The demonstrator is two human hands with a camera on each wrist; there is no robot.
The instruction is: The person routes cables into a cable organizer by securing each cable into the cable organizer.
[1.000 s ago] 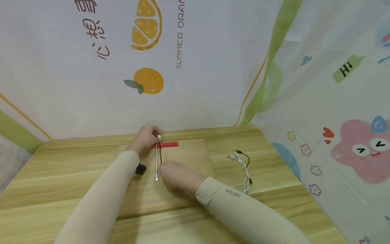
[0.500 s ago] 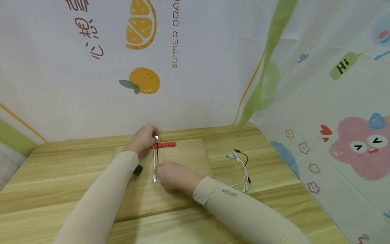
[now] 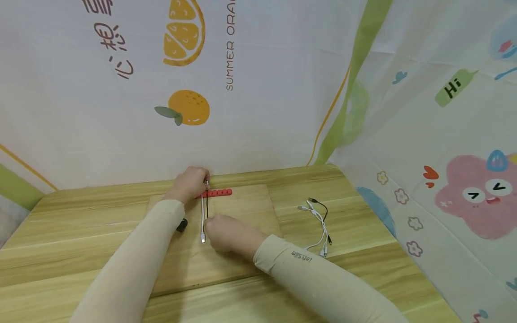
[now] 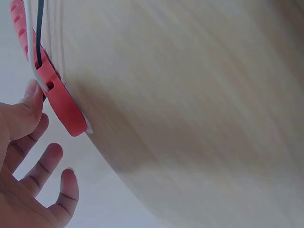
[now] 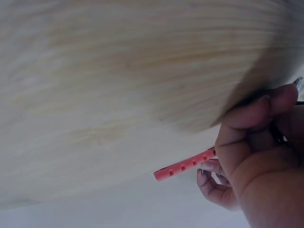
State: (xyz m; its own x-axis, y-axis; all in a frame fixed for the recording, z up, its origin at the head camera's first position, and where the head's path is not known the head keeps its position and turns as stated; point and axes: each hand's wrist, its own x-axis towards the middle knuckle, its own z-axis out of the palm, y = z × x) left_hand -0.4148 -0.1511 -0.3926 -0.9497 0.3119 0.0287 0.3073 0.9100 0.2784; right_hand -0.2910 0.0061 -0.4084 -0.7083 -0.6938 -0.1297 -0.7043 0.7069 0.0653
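A red cable organizer [image 3: 220,193] with a row of slots lies along the far edge of a wooden board [image 3: 242,264]. My left hand [image 3: 191,185] is at its left end, thumb and forefinger pinching the black cable [image 3: 207,207] near its silver plug [image 3: 207,183]. In the left wrist view its other fingers are spread and loosely bent. My right hand [image 3: 226,233] pinches the near end of that cable above the board, its fingers curled. Beside it runs a white cable [image 3: 202,215], its near plug lying on the board. Both cables pass through slots of the organizer [image 4: 61,102].
More black and white cables [image 3: 323,224] lie loosely together on the table, right of the board. A small black object [image 3: 182,225] shows partly behind my left forearm. A printed cloth [image 3: 262,125] hangs behind the table and another on the right.
The head view has turned a little, so everything shifts left in it. The silver plug at my left fingertips now shows narrower and slightly lower. Both hands keep their hold.
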